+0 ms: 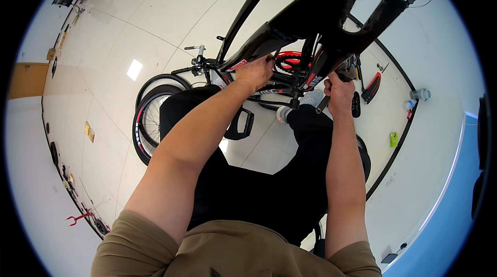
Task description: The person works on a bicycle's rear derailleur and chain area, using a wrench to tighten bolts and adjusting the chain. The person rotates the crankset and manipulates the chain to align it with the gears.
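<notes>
A black bicycle frame (305, 10) with red and white markings stands tilted in front of me. My left hand (254, 74) is closed around a frame tube beside the red chainring (297, 55); its fingertips are partly hidden behind the tube. My right hand (340, 95), on the other side of the frame, grips a flat grey metal tool like a wrench (323, 104). One end sticks out below the fist, and the other is hidden near the frame. Between my knees a black pedal (247, 128) hangs below the left forearm.
Left of my knee lie bicycle wheels (141, 129) and a handlebar (195, 59). A black and red curved part (371, 88), a clear bottle (420, 93) and a green packet (393, 139) lie along the right wall. Several small parts line the left wall, near a red tool (78, 218).
</notes>
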A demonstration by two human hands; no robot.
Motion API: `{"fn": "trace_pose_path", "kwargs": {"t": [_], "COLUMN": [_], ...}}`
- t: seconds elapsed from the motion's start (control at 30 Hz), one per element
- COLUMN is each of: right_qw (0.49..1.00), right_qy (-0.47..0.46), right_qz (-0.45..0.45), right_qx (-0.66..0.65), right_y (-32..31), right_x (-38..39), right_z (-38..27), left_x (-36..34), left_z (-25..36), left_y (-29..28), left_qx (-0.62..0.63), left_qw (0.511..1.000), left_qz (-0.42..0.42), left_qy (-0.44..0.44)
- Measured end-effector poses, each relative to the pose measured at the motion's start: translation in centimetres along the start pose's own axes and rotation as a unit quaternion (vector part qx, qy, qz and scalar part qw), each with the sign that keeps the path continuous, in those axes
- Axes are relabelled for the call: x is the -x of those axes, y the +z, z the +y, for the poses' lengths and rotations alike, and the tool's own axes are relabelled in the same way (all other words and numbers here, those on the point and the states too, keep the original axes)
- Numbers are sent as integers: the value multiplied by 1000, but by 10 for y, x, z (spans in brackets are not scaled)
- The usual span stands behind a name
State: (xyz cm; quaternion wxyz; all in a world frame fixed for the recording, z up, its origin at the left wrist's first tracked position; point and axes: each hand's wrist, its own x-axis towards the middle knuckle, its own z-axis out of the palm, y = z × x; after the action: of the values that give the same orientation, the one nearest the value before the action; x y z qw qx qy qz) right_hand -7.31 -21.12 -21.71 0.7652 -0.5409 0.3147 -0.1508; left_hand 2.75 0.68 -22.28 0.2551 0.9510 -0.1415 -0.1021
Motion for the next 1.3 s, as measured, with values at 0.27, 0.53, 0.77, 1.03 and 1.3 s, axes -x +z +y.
{"fn": "trace_pose_path", "kwargs": {"t": [0.27,0.53,0.77,1.03,1.3], "right_qw": [1000,1000,1000,1000,1000], "right_qy": [10,23,25,19,-4], "right_qz": [8,-4,9,6,17], "right_qx": [11,-6,-5,-7,-3], "right_y": [2,3,1,0,3], "right_x": [0,-2,-2,-4,-5], "right_z": [-2,-1,-2,-2,-1], "left_x": [-6,-6,-1,-4,-6], "left_z": [-10,-12,8,4,-2], "left_y": [1,-5,-25,-16,-10], "left_qx": [56,126,112,65,18], "left_qw": [998,991,991,997,999], "left_qz": [-28,-18,-61,-39,-46], "left_qy": [-9,-38,-37,-17,22]}}
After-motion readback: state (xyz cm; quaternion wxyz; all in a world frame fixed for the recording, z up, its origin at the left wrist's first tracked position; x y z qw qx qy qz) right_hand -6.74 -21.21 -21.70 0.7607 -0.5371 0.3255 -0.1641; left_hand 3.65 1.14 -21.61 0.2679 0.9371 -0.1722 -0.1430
